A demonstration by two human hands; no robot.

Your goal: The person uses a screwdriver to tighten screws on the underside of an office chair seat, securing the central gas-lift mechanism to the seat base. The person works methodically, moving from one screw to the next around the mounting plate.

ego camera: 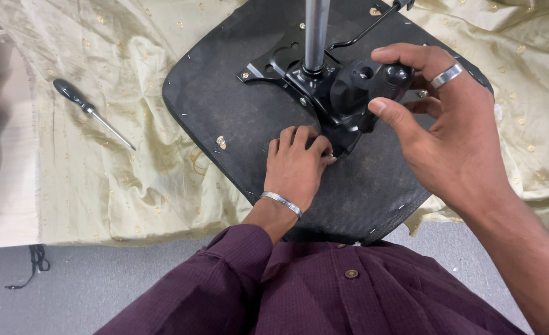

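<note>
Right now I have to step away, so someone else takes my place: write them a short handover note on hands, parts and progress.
Left hand: fingers curled, pressing on the upturned chair seat at the edge of the black mechanism plate.
Right hand: gripping the black knob on that plate.
Metal column stands upright in the plate.
Screwdriver lies untouched on the cloth, left of the seat.
Done: plate sits on the seat, some screws visible.
Left: cannot tell which fasteners are tight.

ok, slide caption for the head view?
Left hand on upturned chair seat, right hand gripping black mechanism; screwdriver lies aside.
</note>
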